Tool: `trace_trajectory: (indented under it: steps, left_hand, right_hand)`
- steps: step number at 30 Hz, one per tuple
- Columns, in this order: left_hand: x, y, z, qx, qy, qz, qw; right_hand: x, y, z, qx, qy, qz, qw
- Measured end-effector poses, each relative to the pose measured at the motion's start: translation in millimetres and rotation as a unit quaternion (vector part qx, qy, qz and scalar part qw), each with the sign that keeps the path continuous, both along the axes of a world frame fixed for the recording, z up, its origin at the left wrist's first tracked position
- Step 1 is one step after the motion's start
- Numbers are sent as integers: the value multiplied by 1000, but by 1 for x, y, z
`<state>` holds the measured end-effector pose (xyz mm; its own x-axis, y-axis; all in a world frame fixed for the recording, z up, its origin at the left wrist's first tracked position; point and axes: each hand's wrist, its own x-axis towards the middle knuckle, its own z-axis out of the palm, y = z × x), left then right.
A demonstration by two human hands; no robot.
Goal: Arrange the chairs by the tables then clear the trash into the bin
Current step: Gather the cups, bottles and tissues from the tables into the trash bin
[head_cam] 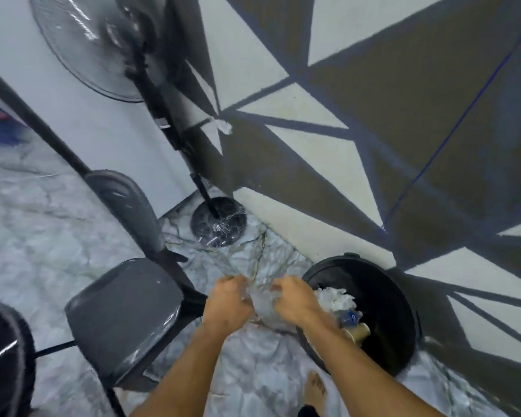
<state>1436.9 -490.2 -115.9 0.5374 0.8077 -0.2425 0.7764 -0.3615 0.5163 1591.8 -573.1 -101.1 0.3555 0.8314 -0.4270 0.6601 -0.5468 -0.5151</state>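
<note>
Farthest from the bin (385, 296), at the left edge, a dark round shape is showing only in part, and I cannot tell what it is. Nearer the bin, a dark grey chair (124, 320) is standing on the marble floor (42, 236). Behind it a pedestal fan (85, 46) is filling the corner, with its round base set well back from the bin.

Just left of the bin, the person is leaning over with both arms reaching down. The left hand (229, 299) is curling its fingers into a crumpled piece of clear plastic (260, 300). The right hand (292, 299) is gripping the same piece from the bin's side, its forearm crossing in front of the rim's left edge. The plastic is bunching between the two hands, beside the rim rather than over the opening. It is too blurred for me to say exactly what it is.

Inside the bin, white crumpled paper (336, 299) is lying among a few smaller bits of rubbish. Beyond the bin, a patterned wall (373, 100) is rising.

To my eye, the step in hand is dropping this piece into the bin. Light film tends to spring open and drift. It is worth squeezing it tight, carrying it rightward until it is hanging squarely over the opening, and letting go low, close to the paper.
</note>
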Motion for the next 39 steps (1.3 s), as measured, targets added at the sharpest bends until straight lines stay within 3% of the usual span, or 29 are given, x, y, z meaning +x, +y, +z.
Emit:
trace_trajectory:
  steps: [9,17,24,30,39]
  left_hand:
    - [-231,9,69,97,-19,185,978]
    - [-408,-18,89,71,-6,398,915]
    - [-492,-2,83,54,9,499,865]
    - [-533,45,78,44,5,538,842]
    - [-624,90,115,104,-49,602,790]
  right_hand:
    - [-216,87,72,91,-31,213,972]
    - [-395,130,94,103,1,412,906]
    - [-498,180,86,96,30,488,867]
    - [-551,241,76,83,49,516,851]
    - [-666,300,99,121,56,574,808]
